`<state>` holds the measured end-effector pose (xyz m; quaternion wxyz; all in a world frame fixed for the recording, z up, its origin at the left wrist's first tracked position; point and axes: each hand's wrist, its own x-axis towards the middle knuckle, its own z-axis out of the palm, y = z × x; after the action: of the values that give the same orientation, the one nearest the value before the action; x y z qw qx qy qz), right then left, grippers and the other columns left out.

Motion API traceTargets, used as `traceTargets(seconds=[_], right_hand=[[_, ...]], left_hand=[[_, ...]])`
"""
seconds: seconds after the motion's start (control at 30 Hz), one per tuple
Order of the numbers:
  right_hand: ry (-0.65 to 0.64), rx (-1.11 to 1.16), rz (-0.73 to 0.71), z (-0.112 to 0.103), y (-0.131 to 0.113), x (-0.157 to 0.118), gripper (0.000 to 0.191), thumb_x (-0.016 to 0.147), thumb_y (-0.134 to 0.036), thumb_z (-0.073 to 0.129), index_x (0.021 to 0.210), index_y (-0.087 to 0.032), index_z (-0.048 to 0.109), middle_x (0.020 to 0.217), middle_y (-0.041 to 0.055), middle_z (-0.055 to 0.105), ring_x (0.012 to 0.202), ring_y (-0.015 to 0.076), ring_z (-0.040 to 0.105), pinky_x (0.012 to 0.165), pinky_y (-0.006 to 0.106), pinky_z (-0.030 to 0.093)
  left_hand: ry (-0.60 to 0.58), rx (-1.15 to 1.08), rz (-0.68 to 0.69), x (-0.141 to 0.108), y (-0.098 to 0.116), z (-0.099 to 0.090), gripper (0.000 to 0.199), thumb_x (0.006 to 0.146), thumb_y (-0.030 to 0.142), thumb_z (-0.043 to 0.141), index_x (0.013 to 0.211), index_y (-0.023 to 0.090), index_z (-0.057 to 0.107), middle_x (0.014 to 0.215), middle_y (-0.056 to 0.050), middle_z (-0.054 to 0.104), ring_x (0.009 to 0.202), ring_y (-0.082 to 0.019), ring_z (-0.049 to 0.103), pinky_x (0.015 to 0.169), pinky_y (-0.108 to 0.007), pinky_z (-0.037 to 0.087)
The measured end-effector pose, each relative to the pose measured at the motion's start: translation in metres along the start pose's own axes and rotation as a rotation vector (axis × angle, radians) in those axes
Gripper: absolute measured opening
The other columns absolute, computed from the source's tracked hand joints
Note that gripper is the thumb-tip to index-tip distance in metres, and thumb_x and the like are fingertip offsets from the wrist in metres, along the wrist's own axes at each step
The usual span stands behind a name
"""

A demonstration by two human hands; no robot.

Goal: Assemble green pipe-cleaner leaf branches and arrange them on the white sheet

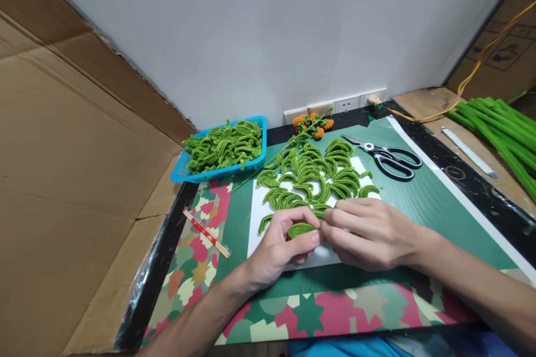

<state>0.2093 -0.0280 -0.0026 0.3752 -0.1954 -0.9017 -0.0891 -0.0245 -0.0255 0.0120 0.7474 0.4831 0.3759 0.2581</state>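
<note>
My left hand (287, 242) pinches a fuzzy green leaf-shaped piece (300, 230) between thumb and fingers. Right beside it, my right hand (368, 232) is closed at the leaf's right end, its fingertips meeting those of my left hand; what they grip there is hidden. Beyond both hands, many curved green fuzzy pieces (307, 172) lie in clusters on a white sheet (256, 223). Scissors (383, 156) with black and grey handles rest on the green mat at the right of these pieces.
A blue basket (263, 150) full of green pieces stands at the back left. Behind the sheet lies a stem with orange balls (319, 133). Wrapped chopsticks (207, 233) lie left, a white cutter (469, 153) and green stems (502, 128) right. Cardboard (75, 178) borders the left side.
</note>
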Motion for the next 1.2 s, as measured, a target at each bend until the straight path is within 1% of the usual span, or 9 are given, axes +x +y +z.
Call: traceTargets(seconds=[0.1, 0.2, 0.3, 0.47, 0.6, 0.77, 0.87, 1.0, 1.2], right_hand=[[0.001, -0.065, 0.003, 0.0, 0.002, 0.0, 0.024, 0.108, -0.019, 0.045, 0.105, -0.016, 0.069, 0.085, 0.0059, 0.069, 0.066, 0.0168, 0.055, 0.057, 0.033, 0.042], [0.009, -0.082, 0.007, 0.001, 0.003, 0.0, 0.02, 0.108, -0.018, 0.049, 0.101, -0.017, 0.068, 0.077, 0.0021, 0.062, 0.062, 0.0155, 0.051, 0.055, 0.032, 0.039], [0.023, 0.002, 0.017, 0.004, -0.001, 0.0, 0.019, 0.107, -0.016, 0.051, 0.096, -0.018, 0.066, 0.073, 0.0007, 0.059, 0.061, 0.0152, 0.049, 0.055, 0.032, 0.039], [0.12, 0.19, 0.145, 0.011, -0.015, 0.001, 0.014, 0.101, -0.013, 0.052, 0.091, -0.02, 0.06, 0.071, -0.0007, 0.053, 0.058, 0.0158, 0.046, 0.053, 0.032, 0.036], [0.132, 0.219, 0.196, 0.012, -0.02, 0.002, 0.021, 0.098, -0.01, 0.053, 0.082, -0.023, 0.054, 0.068, -0.0042, 0.045, 0.055, 0.0135, 0.039, 0.051, 0.031, 0.031], [0.048, 0.134, 0.192, 0.008, -0.011, 0.006, 0.024, 0.105, -0.016, 0.05, 0.084, -0.022, 0.057, 0.07, -0.0022, 0.053, 0.059, 0.0136, 0.046, 0.054, 0.03, 0.034], [0.072, 0.036, 0.161, 0.008, -0.007, 0.007, 0.023, 0.108, -0.025, 0.054, 0.086, -0.019, 0.061, 0.07, -0.0004, 0.056, 0.06, 0.0143, 0.049, 0.056, 0.03, 0.035], [0.1, -0.058, 0.121, 0.012, -0.008, 0.005, 0.028, 0.106, -0.023, 0.055, 0.079, -0.022, 0.057, 0.064, -0.0027, 0.051, 0.054, 0.0137, 0.044, 0.052, 0.032, 0.03], [0.142, 0.131, 0.302, 0.015, -0.021, 0.006, 0.027, 0.103, -0.02, 0.053, 0.076, -0.023, 0.051, 0.063, -0.0034, 0.048, 0.05, 0.0127, 0.037, 0.05, 0.032, 0.027]], left_hand=[[-0.025, -0.054, -0.008, 0.0, 0.001, 0.002, 0.036, 0.089, 0.043, 0.086, 0.092, 0.017, 0.061, 0.058, 0.008, 0.043, 0.048, -0.004, 0.032, 0.045, -0.015, 0.026], [-0.04, -0.082, -0.034, 0.001, 0.004, 0.004, 0.035, 0.09, 0.042, 0.085, 0.093, 0.016, 0.062, 0.056, 0.009, 0.041, 0.046, -0.003, 0.027, 0.044, -0.014, 0.022], [-0.061, -0.113, -0.061, 0.001, 0.006, 0.003, 0.036, 0.089, 0.042, 0.086, 0.092, 0.016, 0.061, 0.055, 0.01, 0.038, 0.045, -0.003, 0.024, 0.042, -0.014, 0.018], [-0.125, -0.119, -0.065, -0.002, 0.002, -0.002, 0.035, 0.092, 0.042, 0.084, 0.094, 0.019, 0.058, 0.054, 0.012, 0.036, 0.041, -0.001, 0.022, 0.039, -0.012, 0.016], [-0.144, -0.119, -0.093, -0.002, 0.002, -0.005, 0.038, 0.091, 0.042, 0.086, 0.093, 0.019, 0.057, 0.054, 0.013, 0.035, 0.039, -0.001, 0.02, 0.038, -0.012, 0.015], [-0.127, -0.15, -0.094, 0.003, 0.004, -0.005, 0.042, 0.089, 0.047, 0.087, 0.095, 0.019, 0.057, 0.051, 0.013, 0.036, 0.038, -0.001, 0.018, 0.037, -0.012, 0.011], [-0.104, -0.149, -0.1, 0.004, 0.0, -0.004, 0.045, 0.088, 0.051, 0.086, 0.1, 0.019, 0.057, 0.052, 0.013, 0.039, 0.038, 0.0, 0.019, 0.037, -0.012, 0.013], [-0.07, -0.148, -0.091, 0.003, -0.006, 0.0, 0.05, 0.087, 0.056, 0.086, 0.104, 0.021, 0.055, 0.058, 0.011, 0.047, 0.036, -0.001, 0.025, 0.037, -0.012, 0.017], [-0.11, -0.125, 0.026, 0.0, -0.009, 0.002, 0.042, 0.094, 0.053, 0.08, 0.101, 0.021, 0.055, 0.054, 0.013, 0.04, 0.036, -0.002, 0.028, 0.037, -0.012, 0.02]])
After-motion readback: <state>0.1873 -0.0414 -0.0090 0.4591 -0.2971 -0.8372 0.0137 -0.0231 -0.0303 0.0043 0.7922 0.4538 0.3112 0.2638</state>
